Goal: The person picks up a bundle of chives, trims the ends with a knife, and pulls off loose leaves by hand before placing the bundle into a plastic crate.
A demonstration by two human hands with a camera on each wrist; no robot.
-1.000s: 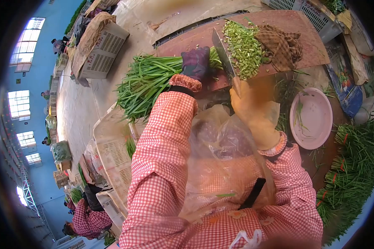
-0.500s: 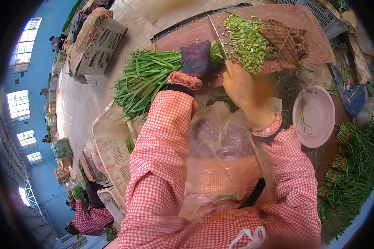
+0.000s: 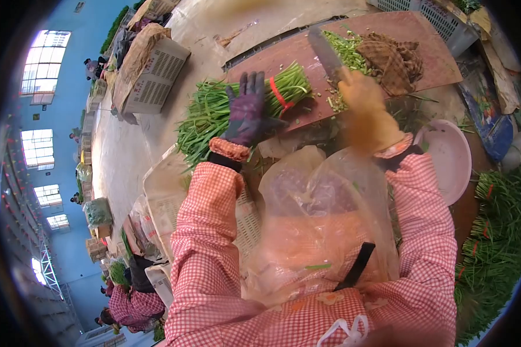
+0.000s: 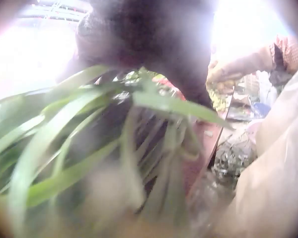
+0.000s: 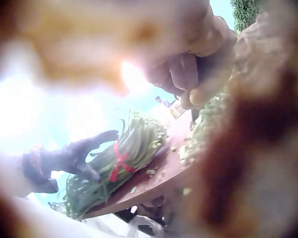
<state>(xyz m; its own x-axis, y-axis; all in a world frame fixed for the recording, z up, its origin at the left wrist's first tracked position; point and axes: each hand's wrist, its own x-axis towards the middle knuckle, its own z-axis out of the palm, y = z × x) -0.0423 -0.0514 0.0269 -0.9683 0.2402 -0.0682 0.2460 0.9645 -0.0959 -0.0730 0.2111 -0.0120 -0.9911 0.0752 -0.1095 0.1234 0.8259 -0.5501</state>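
Observation:
A bundle of long flat green leaves, like garlic chives [image 3: 205,118], lies at the board's left end, a red band [image 3: 279,93] round its cut stems. My left hand [image 3: 246,113], in a dark purple glove, rests on it with fingers straight and thumb apart. Blurred leaves [image 4: 64,148] fill much of the left wrist view. My right hand [image 3: 366,104], in an orange-yellow glove, grips a broad-bladed knife [image 3: 324,51]. Its blade overlaps the edge of the chopped stem pieces [image 3: 347,49]. The right wrist view shows the banded stem end [image 5: 139,141] beyond my right hand.
The reddish chopping board [image 3: 437,63] carries a crumpled brown checked cloth [image 3: 392,61] right of the pieces. A pink basin [image 3: 446,159] stands lower right, above several banded green bundles [image 3: 495,237]. White plastic crates [image 3: 162,75] stand at left, with people farther back.
My left hand has gone from gripping the bundle near its stems to lying flat farther left, exposing the red band. The knife and my right hand have moved right, against the chopped pieces.

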